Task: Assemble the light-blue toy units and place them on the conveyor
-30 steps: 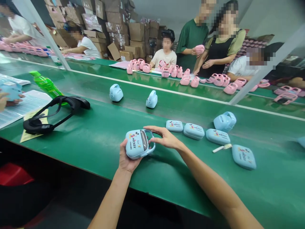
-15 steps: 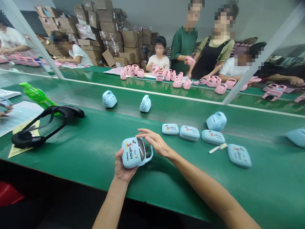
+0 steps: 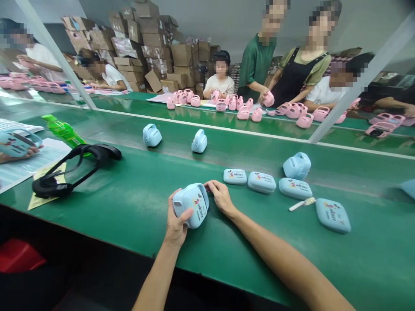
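Observation:
My left hand (image 3: 177, 224) is wrapped round a light-blue plastic case with a carry handle (image 3: 198, 205), holding it tilted above the table. A Mickey print shows on its face, turned to the right. At the case's upper right, my right hand (image 3: 222, 198) has its fingers curled in a pinch against the handle; the fingertips are partly hidden. To the right lie flat light-blue Mickey-print covers (image 3: 261, 182), several in a loose row. A white-handled brush (image 3: 301, 204) rests between two of them.
Light-blue handled cases (image 3: 152, 135) stand farther back on the green table (image 3: 129, 216). At left are a black headset-like frame (image 3: 78, 168), a green bottle (image 3: 65, 129) and a co-worker's hand (image 3: 32, 151) holding another case. Across the white rail, people handle pink cases (image 3: 243, 113).
My left hand has turned the case so its side now faces me and its print points right. My right hand's outstretched fingers have curled in at the handle.

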Tool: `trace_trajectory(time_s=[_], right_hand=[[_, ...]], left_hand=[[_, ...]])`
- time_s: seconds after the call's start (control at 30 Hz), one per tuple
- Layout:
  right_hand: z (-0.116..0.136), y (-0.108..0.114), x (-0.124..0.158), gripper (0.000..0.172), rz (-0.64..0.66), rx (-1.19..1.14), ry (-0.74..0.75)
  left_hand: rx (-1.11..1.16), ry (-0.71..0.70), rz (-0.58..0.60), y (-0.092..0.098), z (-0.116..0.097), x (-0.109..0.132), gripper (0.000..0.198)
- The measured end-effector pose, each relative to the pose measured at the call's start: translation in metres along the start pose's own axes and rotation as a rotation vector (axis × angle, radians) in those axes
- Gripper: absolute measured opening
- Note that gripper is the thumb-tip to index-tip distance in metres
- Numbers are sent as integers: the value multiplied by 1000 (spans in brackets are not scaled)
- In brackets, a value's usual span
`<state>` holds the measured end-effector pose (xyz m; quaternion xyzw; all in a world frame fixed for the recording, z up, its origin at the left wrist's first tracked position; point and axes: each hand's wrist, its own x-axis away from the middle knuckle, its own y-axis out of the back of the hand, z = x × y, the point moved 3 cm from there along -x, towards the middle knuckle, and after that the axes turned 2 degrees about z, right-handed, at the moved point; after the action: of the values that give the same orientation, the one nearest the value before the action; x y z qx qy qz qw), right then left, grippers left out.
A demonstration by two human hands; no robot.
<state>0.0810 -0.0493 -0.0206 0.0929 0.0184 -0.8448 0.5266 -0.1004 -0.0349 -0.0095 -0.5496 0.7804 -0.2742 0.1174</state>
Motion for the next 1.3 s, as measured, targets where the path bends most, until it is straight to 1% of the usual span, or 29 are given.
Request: trace_trajectory(time_s=[0.1,0.17,0.23,0.37,0.4,0.47,0.53,0.6,0.73,0.8,0.93,1.07,1.3], right_hand=[[1,1,-1,41,-32,-70,-10],[1,0,-1,43,-16,-71,3],[1,-2,0,43,2,-66,15],[-1,-4,0,45,-6,-87,13],[-2,-4,0,45,-10,-89,10],[-4,-4,0,46,-7,-85,7],[-5,-5,0,45,3,-75,7],[-5,-4,1,44,7,-70,8],[-3,-3,3,37,-26,-110,29],[-2,-4,4,38,-24,-115,42],[0,-5,6,35,10,-71,42],[0,-5,6,33,23,-33,48],[-4,-6,5,35,37,-12,59]], left_hand=[[155,163,38,6,-5,-9,73],[203,210,93,9,-13,-17,75],[208,223,181,12,-23,-24,79],[216,229,390,11,-41,-34,91],[224,232,424,10,-43,-35,93],[240,236,450,10,-44,-37,94],[265,239,425,13,-42,-38,89],[310,233,358,19,-38,-40,80],[414,241,179,29,-31,-47,51],[434,262,99,29,-30,-50,42],[442,273,-10,23,-30,-50,36],[444,282,-47,18,-31,-47,32],[441,271,-26,18,-32,-47,31]])
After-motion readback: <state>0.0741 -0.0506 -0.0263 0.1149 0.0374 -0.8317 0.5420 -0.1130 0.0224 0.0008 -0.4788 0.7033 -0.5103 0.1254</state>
